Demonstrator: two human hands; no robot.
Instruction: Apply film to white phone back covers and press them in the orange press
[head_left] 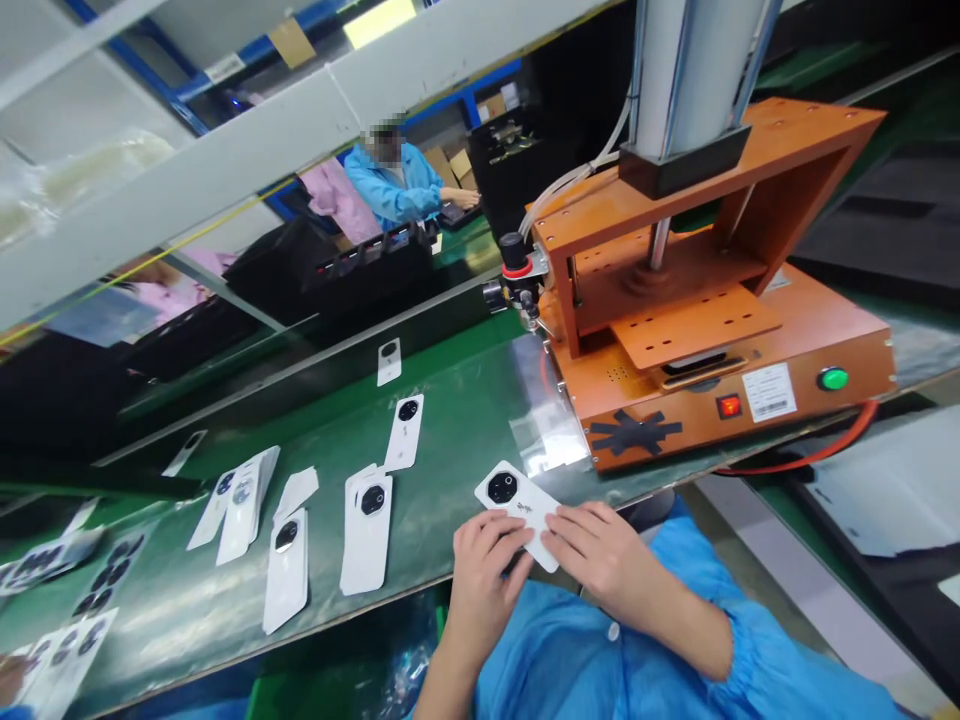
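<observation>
The long green workbench [442, 500] is taken up on the right by an orange pneumatic press [697, 325], which is set close to the near edge, probably so that its lit buttons [832, 379] are within easy reach. To the left, white phone back panels are grouped in a fanned pile [244, 510], a middle stack [287, 585] and a nearer stack [367, 545]; their camera areas are turned upward, perhaps to spare them from rubbing. At the bench's near edge, one phone back panel [525, 505] is held at a slant between both hands: its left side is gripped by the bent fingers of the left hand [484, 555], its right side by the nearly straight fingers of the right hand [600, 550]. The black camera ring [502, 487] and the printed mark are thus left uncovered. Whether the panel is rested on the bench or lifted cannot be told. Sideways room is offered by the green surface between panel and nearer stack, and more lies beyond the panel's top; toward the press, space is narrower, bounded by its front corner.
</observation>
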